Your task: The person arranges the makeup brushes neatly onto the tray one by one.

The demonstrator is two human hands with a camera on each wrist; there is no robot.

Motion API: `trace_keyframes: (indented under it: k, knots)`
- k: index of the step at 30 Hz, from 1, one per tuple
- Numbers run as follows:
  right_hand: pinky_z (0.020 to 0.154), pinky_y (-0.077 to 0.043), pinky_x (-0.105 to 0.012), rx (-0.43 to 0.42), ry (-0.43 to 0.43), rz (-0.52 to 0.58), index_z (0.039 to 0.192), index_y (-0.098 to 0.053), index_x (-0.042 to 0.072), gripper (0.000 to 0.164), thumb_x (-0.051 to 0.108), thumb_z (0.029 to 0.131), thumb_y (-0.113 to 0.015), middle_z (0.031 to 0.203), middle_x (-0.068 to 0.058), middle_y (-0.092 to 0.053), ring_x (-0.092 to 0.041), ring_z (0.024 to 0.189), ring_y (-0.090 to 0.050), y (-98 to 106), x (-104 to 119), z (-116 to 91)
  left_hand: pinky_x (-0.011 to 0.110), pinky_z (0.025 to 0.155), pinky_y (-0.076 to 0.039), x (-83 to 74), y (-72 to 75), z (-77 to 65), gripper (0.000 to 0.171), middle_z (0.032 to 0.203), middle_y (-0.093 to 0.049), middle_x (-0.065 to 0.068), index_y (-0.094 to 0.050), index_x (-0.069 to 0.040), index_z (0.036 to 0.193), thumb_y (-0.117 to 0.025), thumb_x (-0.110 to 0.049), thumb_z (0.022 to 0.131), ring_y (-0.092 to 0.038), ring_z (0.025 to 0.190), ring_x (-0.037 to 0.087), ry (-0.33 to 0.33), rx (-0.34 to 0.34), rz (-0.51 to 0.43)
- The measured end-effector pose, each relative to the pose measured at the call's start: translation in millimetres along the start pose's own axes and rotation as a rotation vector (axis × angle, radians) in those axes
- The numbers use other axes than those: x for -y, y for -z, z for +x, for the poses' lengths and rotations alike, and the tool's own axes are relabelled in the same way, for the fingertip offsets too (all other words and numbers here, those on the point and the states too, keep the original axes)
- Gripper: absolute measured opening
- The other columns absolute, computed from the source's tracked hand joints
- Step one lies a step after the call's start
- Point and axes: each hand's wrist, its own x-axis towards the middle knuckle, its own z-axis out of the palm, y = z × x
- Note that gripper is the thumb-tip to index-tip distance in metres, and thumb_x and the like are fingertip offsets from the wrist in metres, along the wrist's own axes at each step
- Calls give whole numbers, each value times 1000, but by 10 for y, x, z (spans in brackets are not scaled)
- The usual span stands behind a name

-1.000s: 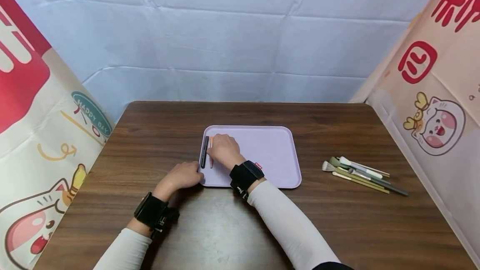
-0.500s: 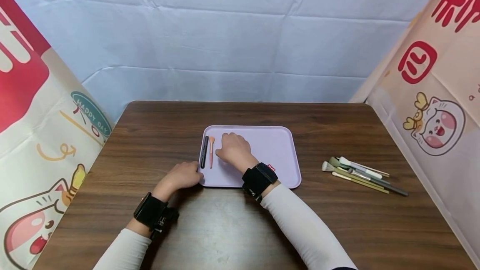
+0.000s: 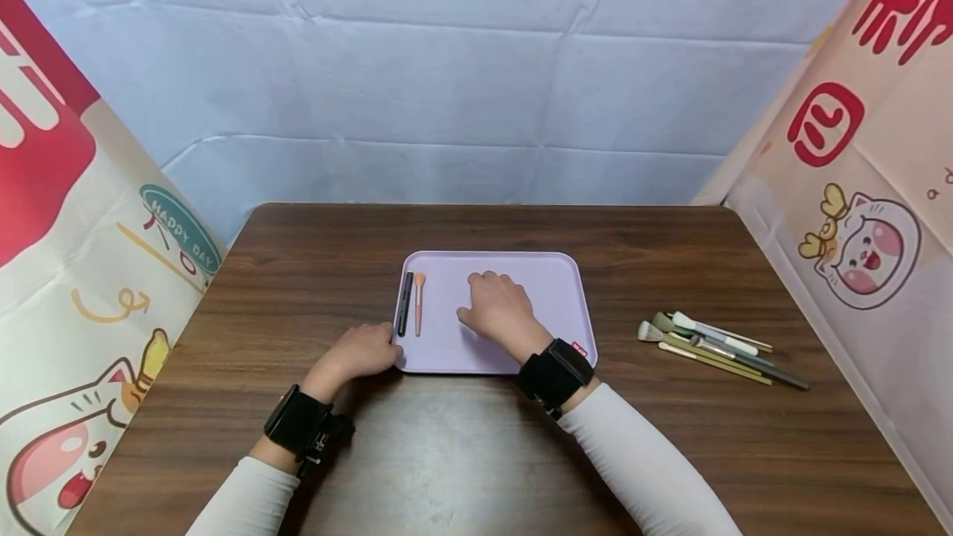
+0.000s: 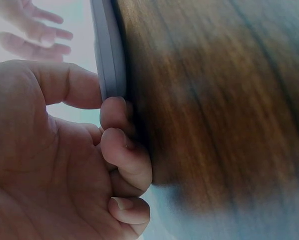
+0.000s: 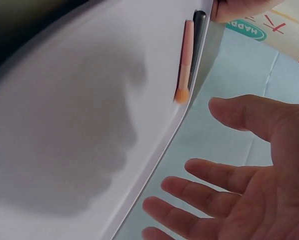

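Observation:
A lilac rectangular tray point(image 3: 439, 358) lies on the wooden table. My left hand point(image 3: 363, 348) pinches its near left corner; in the left wrist view the thumb meets the rim point(image 4: 109, 65) and curled fingers press in from the outer side. Along the tray's left edge lie a slim black stick point(image 3: 405, 304) and, beside it, a pink makeup brush point(image 3: 419, 308) with an orange bristle tip. My right hand point(image 3: 500, 310) hovers over the middle of the tray, holding nothing. The right wrist view shows its fingers point(image 5: 209, 197) spread and loosely extended, casting a shadow on the tray.
A loose pile of several makeup brushes point(image 3: 715, 346) with green, white and dark handles lies on the table point(image 3: 670, 453) to the right of the tray. Pale cloth point(image 3: 447, 89) hangs behind the table, and printed sheets flank both sides.
My right hand has left the pink brush and moved rightward over the tray, uncovering the brush beside the black stick. My left hand stays at the tray's corner.

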Motion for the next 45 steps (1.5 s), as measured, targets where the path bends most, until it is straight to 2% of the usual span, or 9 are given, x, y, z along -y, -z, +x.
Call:
trace_keyframes:
  k: [10,20,32,45]
  knots:
    - [96,-47,-52,-45,-4,3,138,-57,2,57,35,93,-69,133,-18,-61,-38,120,-57,35,-329,-217,34,62,-42,3,2,1,17,76,-58,5,-62,-6,94,-58,-22,89,-53,68,22,8,-1,-5]
    - [97,-46,-55,-88,-7,27,137,-57,1,57,34,92,-69,134,-20,-60,-41,121,-56,51,-626,-402,35,61,-42,-36,25,-40,15,75,-57,5,-61,-5,87,-57,-20,87,-52,67,22,-33,-21,16]
    - [103,-41,-60,-95,-84,46,138,-55,-3,58,31,93,-68,140,-28,-53,-47,128,-50,56,-1035,-606,34,61,-41,-15,20,-30,15,76,-57,5,-61,-6,90,-58,-20,88,-53,67,22,-15,-8,-6]
    - [100,-41,-62,-111,-143,68,137,-54,-6,59,31,94,-69,139,-31,-51,-50,127,-48,67,-1296,-815,34,61,-41,-10,8,-16,16,76,-57,5,-62,-5,91,-58,-21,89,-52,67,22,-7,-4,5]
